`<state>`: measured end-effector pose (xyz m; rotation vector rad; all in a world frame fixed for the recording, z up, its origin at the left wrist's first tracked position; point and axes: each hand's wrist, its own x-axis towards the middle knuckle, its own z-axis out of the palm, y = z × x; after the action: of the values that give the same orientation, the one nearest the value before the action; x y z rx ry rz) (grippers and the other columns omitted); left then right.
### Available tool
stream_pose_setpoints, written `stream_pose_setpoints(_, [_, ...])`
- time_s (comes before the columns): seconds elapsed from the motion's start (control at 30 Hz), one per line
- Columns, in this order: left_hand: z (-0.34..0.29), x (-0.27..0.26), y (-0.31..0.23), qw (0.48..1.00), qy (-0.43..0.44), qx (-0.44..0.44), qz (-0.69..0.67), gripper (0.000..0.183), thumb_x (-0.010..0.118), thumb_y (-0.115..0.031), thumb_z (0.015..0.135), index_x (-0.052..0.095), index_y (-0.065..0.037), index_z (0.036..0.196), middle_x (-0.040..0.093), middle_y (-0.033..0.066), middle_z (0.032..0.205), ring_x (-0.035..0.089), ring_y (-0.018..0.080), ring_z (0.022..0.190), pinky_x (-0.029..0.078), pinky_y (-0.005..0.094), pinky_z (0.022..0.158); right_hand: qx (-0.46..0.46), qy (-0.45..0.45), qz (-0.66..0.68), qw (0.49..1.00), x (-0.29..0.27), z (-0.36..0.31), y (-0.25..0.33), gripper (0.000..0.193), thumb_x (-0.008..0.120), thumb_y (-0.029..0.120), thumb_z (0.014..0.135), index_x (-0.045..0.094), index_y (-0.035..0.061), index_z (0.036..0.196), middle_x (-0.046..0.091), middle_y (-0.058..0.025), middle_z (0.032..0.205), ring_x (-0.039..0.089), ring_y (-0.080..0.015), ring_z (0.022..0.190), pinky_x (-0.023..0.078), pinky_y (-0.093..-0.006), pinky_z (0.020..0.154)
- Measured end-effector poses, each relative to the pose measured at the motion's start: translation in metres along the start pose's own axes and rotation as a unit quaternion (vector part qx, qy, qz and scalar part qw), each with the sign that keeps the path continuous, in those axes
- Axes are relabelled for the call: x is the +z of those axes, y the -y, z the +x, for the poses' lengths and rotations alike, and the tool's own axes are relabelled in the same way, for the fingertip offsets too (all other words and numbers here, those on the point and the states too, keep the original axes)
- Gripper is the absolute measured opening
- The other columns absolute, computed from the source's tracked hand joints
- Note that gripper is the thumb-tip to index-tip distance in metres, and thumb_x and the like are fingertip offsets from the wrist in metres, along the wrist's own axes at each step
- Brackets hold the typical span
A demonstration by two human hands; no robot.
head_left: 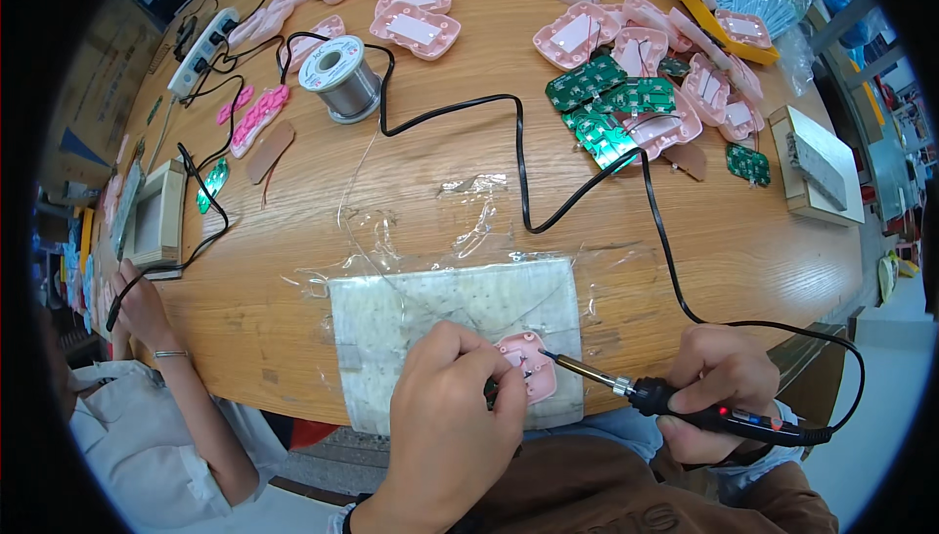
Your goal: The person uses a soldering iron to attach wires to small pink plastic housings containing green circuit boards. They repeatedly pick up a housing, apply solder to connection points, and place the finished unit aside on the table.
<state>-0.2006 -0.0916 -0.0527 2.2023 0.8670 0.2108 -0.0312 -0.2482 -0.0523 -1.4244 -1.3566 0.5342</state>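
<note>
So, the left grip (pixel 450 402) pinches the shell (pixel 538 378), probably to steady it. Right grip (pixel 729 378) clutches the iron (pixel 648 396).

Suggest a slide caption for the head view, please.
Left hand gripping a pink plastic shell over a whitish pad, right hand holding a soldering iron, tip at the shell.

Wood tbl (pixel 626 231), solder spool (pixel 353 94), pink shells (pixel 423 29), grn PCBs (pixel 584 82), pwr strip (pixel 201 53), wht mat (pixel 367 338), iron cord (pixel 521 162)
</note>
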Motion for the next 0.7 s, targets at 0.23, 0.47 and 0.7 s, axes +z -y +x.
stream_pose_setpoints(0.23, [0.003,-0.003,-0.002,1.0,0.019,-0.005,-0.009,0.006,0.07,-0.001,0.073,0.065,0.003,0.073,0.059,0.0123,0.078,0.06,0.0268,0.072,0.048,0.0347,0.064,0.009,0.019,0.023,1.0,0.006,0.004,-0.002,0.021,0.075,0.002,0.064,0.058,0.0051,0.076,0.053,-0.006,0.064,0.052,-0.0204,0.05,0.036,-0.0305,0.044])
stream_pose_setpoints(0.47, [0.005,-0.005,-0.004,0.999,0.032,-0.021,-0.012,0.006,0.07,-0.001,0.074,0.066,0.003,0.073,0.059,0.0121,0.078,0.06,0.0261,0.071,0.048,0.0341,0.064,0.001,0.051,0.023,0.998,0.005,0.01,-0.002,0.019,0.073,0.002,0.067,0.055,0.0039,0.074,0.05,-0.0065,0.064,0.051,-0.0207,0.05,0.036,-0.0319,0.043])
stream_pose_setpoints(0.7, [0.004,-0.004,-0.005,0.999,0.03,-0.027,-0.008,0.006,0.07,-0.001,0.073,0.066,0.003,0.073,0.059,0.0123,0.079,0.06,0.0268,0.073,0.048,0.0348,0.065,0.002,0.044,0.028,0.999,0.005,0.009,-0.003,0.019,0.073,0.002,0.066,0.056,0.0041,0.075,0.05,-0.006,0.063,0.05,-0.02,0.048,0.034,-0.0319,0.042])
